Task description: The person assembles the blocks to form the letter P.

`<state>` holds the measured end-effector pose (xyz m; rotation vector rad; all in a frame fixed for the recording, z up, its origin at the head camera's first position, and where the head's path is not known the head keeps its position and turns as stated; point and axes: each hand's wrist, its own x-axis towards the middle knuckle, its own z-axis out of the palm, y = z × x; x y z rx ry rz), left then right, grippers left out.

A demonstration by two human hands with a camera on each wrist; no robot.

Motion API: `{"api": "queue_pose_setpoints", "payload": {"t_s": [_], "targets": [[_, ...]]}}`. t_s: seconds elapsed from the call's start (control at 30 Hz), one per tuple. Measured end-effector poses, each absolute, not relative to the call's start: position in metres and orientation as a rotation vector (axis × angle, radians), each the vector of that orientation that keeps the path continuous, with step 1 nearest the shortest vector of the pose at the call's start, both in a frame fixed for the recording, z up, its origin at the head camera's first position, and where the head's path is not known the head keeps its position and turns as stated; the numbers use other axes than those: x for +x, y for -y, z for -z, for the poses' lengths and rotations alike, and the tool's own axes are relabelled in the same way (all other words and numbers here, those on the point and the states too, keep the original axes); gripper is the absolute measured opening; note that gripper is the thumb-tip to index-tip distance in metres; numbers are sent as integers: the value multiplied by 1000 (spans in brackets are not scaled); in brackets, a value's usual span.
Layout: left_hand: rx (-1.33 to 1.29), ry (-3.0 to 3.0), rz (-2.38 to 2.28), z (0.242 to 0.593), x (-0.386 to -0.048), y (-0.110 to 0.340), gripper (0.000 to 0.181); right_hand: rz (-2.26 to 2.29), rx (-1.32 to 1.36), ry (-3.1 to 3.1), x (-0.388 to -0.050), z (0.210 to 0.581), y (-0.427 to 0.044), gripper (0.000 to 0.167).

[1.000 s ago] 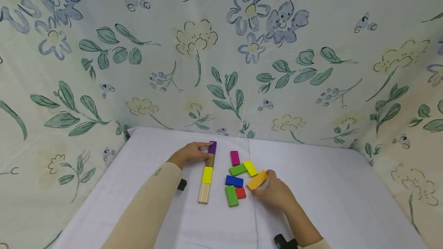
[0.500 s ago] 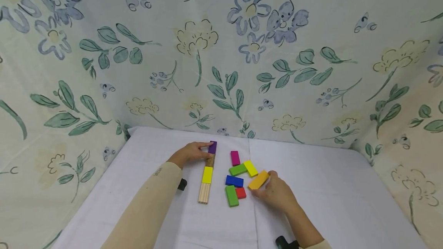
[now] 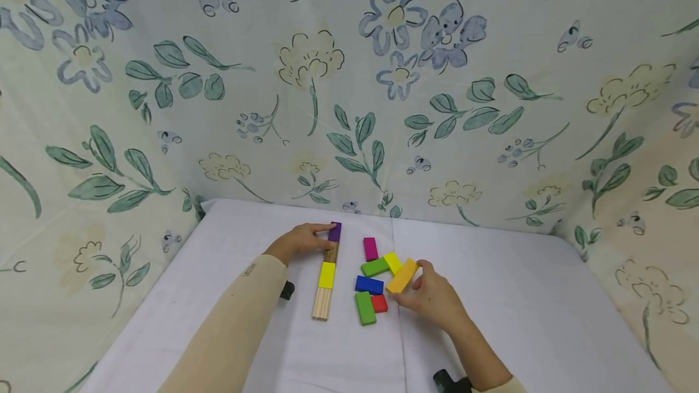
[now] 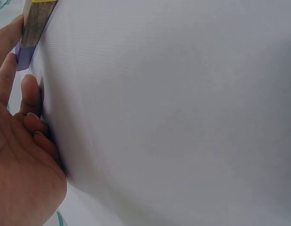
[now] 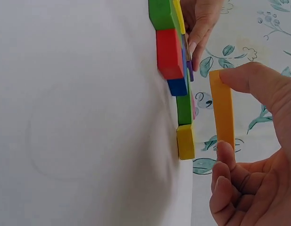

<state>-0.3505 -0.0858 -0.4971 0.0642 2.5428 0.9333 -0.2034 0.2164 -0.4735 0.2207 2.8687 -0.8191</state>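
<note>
My right hand (image 3: 435, 301) pinches an orange block (image 3: 401, 276) lengthwise between thumb and a fingertip. In the right wrist view that orange block (image 5: 222, 110) is held up off the table, the other fingers curled below it. My left hand (image 3: 299, 242) rests by the far end of a straight row of blocks. Its extended fingers touch the purple block (image 3: 335, 232) and the brown block (image 3: 330, 253) from the left side. Nearer in that row lie a yellow block (image 3: 327, 275) and a striped pale wood block (image 3: 321, 304).
Between the hands lie loose blocks: magenta (image 3: 371, 249), green (image 3: 375, 268), blue (image 3: 369, 285), red (image 3: 379, 303), a second green block (image 3: 365, 309) and a yellow block (image 3: 391, 262) partly behind the orange one. A white cloth (image 3: 524, 308) covers the table; a floral curtain (image 3: 469, 156) hangs behind.
The right hand has shifted the orange block slightly left and away from me, turning it more upright in the head view. The left hand and the row stay put.
</note>
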Motion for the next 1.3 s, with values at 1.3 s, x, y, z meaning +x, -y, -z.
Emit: {"api": "queue_pose_setpoints", "payload": {"t_s": [1.3], "targets": [[82,-2564,-903,497,-349,87,65,835,-382,-2795,-183,457,-133,96]]}}
